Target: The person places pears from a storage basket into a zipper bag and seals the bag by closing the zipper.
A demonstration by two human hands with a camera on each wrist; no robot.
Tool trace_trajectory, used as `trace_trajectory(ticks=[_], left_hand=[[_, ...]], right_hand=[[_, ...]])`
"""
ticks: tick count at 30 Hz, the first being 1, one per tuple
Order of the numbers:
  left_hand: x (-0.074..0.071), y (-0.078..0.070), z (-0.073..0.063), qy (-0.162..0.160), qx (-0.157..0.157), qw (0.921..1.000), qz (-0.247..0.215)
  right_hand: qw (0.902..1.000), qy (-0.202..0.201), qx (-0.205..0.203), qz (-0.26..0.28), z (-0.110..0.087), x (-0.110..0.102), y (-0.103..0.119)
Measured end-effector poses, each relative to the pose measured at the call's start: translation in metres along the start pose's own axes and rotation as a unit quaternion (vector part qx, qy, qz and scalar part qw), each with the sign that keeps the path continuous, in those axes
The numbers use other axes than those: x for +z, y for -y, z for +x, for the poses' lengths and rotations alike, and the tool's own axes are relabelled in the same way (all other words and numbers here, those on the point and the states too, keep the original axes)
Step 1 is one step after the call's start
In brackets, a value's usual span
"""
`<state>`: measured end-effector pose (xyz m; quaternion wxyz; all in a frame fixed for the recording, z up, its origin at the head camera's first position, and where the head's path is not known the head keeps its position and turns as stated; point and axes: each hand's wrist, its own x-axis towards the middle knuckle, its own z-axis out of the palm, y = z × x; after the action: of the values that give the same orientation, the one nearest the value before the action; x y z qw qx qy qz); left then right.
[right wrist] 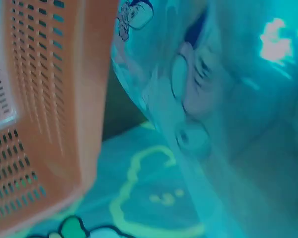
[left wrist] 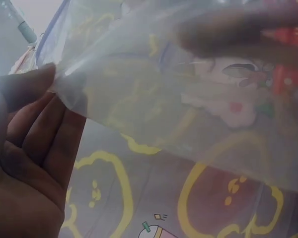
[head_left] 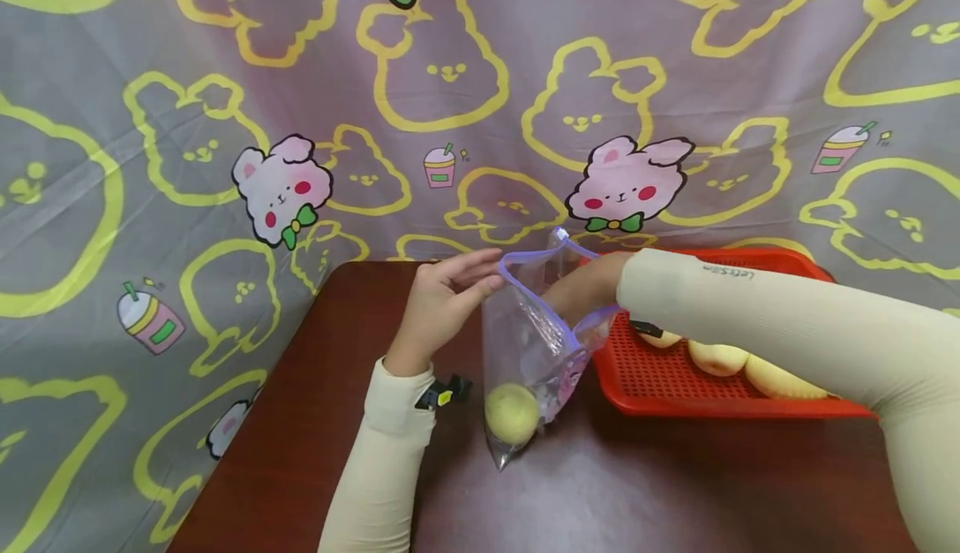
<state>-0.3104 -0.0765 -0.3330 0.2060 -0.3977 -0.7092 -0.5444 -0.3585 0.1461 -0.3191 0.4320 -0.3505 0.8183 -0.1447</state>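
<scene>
A clear zip bag (head_left: 517, 344) with a purple zip edge hangs upright over the table, its mouth spread apart. My left hand (head_left: 438, 303) pinches the left side of its rim between thumb and fingers; the left wrist view shows the plastic gathered at the thumb tip (left wrist: 47, 77). My right hand (head_left: 573, 290) reaches into the mouth from the right, and its fingers are blurred behind the plastic in the left wrist view. I cannot tell whether it holds anything. A pale yellow round fruit (head_left: 512, 414) sits at the bottom of the bag.
A red perforated basket (head_left: 622, 399) stands on the right of the dark brown table (head_left: 315, 419), close to the bag. Several pale yellow fruits (head_left: 717, 359) lie in it, partly hidden by my right sleeve. A patterned curtain (head_left: 337, 169) hangs behind.
</scene>
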Motion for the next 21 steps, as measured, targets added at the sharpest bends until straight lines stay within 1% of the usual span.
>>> trace_trajectory(ticks=[1,2,3,4,5,7,10,12,14,16,17,19,21], left_hand=[[-0.001,-0.006,0.001,0.003,-0.001,1.0,0.003],[-0.002,-0.011,0.001,0.007,-0.003,1.0,0.004],[-0.003,-0.016,0.002,0.014,-0.005,0.9999,-0.002],[-0.003,-0.019,0.002,0.021,-0.005,0.9997,-0.01],[-0.003,-0.02,0.003,0.029,-0.007,0.9994,-0.018],[-0.002,-0.023,0.004,0.045,-0.01,0.9984,-0.031],[0.001,-0.023,0.006,0.066,-0.006,0.9969,-0.042],[0.004,-0.023,0.007,0.072,-0.004,0.9967,-0.037],[0.006,-0.016,0.006,0.072,-0.004,0.9969,-0.032],[0.009,-0.009,0.004,0.073,-0.015,0.997,-0.023],[0.01,-0.005,0.003,0.074,-0.025,0.9968,-0.018],[0.012,0.003,0.0,0.077,-0.046,0.9959,-0.013],[0.013,0.005,0.0,0.078,-0.057,0.9953,-0.005]], right_hand=[[0.9978,-0.019,-0.023,-0.059,-0.005,-0.001,0.003],[0.9931,-0.03,-0.039,-0.106,-0.01,-0.002,0.007],[0.986,-0.045,-0.046,-0.154,-0.016,-0.003,0.01],[0.9763,-0.064,-0.039,-0.203,-0.022,-0.004,0.014],[0.9688,-0.08,-0.036,-0.232,-0.027,-0.004,0.018],[0.9637,-0.113,-0.036,-0.239,-0.034,-0.004,0.024],[0.962,-0.161,-0.033,-0.218,-0.04,-0.003,0.033],[0.9562,-0.184,-0.055,-0.221,-0.041,-0.002,0.038],[0.9527,-0.191,-0.071,-0.225,-0.043,-0.001,0.044],[0.9498,-0.194,-0.09,-0.228,-0.044,0.0,0.048],[0.9497,-0.193,-0.099,-0.226,-0.044,0.0,0.05],[0.952,-0.188,-0.101,-0.22,-0.046,0.001,0.052],[0.9525,-0.184,-0.105,-0.218,-0.048,0.001,0.053]])
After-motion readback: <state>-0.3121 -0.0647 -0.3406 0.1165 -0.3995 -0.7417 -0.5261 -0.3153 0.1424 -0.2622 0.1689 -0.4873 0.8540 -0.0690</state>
